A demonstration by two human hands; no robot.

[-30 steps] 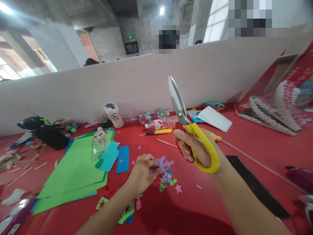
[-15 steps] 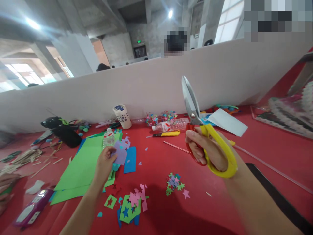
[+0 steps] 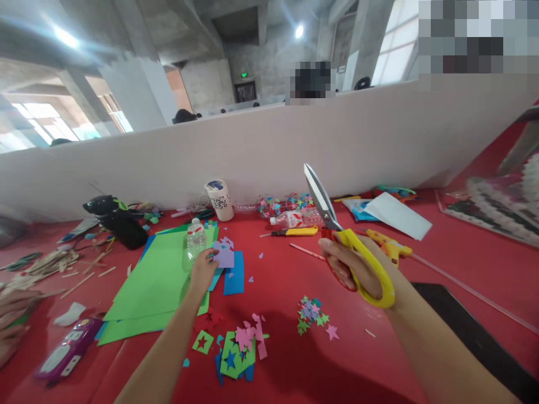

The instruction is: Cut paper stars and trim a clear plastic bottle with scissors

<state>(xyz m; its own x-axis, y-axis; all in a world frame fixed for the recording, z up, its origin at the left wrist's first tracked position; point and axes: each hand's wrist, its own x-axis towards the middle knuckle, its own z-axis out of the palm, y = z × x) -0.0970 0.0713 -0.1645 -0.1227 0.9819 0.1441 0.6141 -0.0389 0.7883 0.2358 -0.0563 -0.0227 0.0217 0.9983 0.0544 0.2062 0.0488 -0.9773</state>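
My right hand (image 3: 351, 261) is wrapped round the handles of large scissors (image 3: 325, 199), one loop yellow and one red. The blades point up and away, pressed together, above the table. At the left, my left hand (image 3: 202, 270) pinches a piece of purple paper (image 3: 224, 257) by its near left edge. Beside that hand stands a small clear bottle (image 3: 196, 241) on green sheets (image 3: 145, 289), and a blue strip (image 3: 234, 274) lies just right of the purple piece. Small cut stars (image 3: 310, 312) sit in a heap between my hands, nearer to me.
Star-punched green scraps (image 3: 238, 359) lie in front. A yellow utility knife (image 3: 295, 231), a clear bottle on its side (image 3: 297, 217), a cup (image 3: 219, 201) and a yellow glue gun (image 3: 389, 247) are farther back. At left are a black bottle (image 3: 120, 224) and another person's hand (image 3: 14, 320).
The scissors have come lower and slightly left, their blades tilting more to the left. My left hand has shifted a little right with the purple paper. The view has moved slightly.
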